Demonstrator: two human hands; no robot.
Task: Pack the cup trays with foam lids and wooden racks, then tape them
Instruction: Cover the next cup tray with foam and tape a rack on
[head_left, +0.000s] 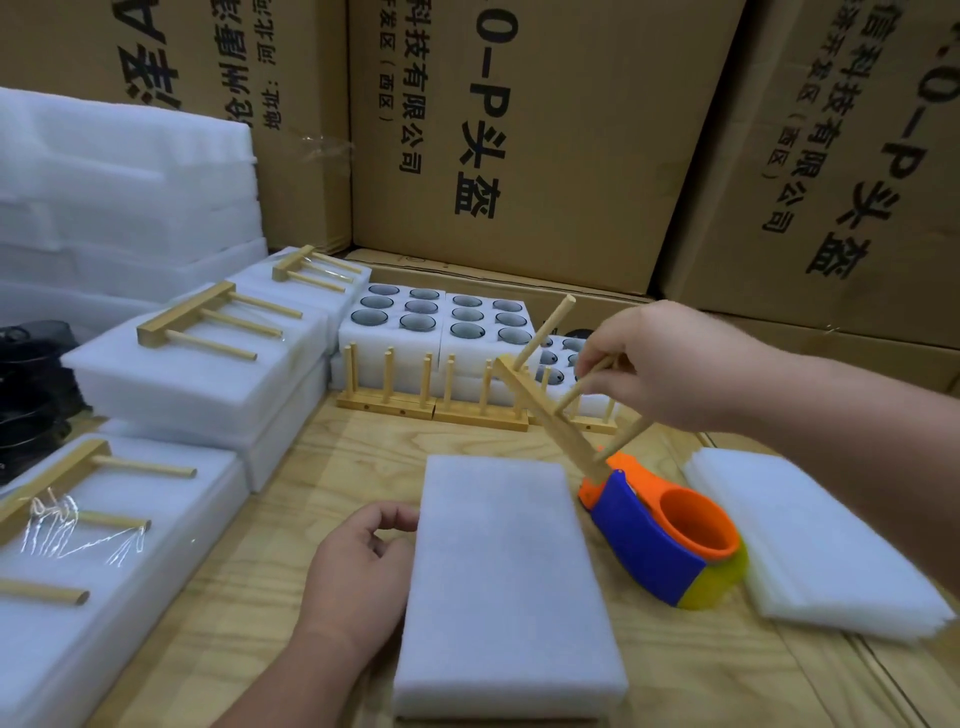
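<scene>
A white foam-covered cup tray (504, 582) lies flat on the wooden table in front of me. My left hand (358, 577) rests beside its left edge, fingers loosely curled and touching the foam. My right hand (670, 364) grips a wooden rack (550, 410) by its pegs and holds it tilted in the air above the tray's far right corner. An orange, blue and yellow tape dispenser (665, 540) sits just right of the tray, under the rack's lower end.
Packed foam trays with racks taped on top (197, 364) are stacked at left. Open trays of cups (441, 317) and upright racks (395, 389) stand behind. A pile of foam lids (810, 540) lies at right. Cardboard boxes (519, 130) wall the back.
</scene>
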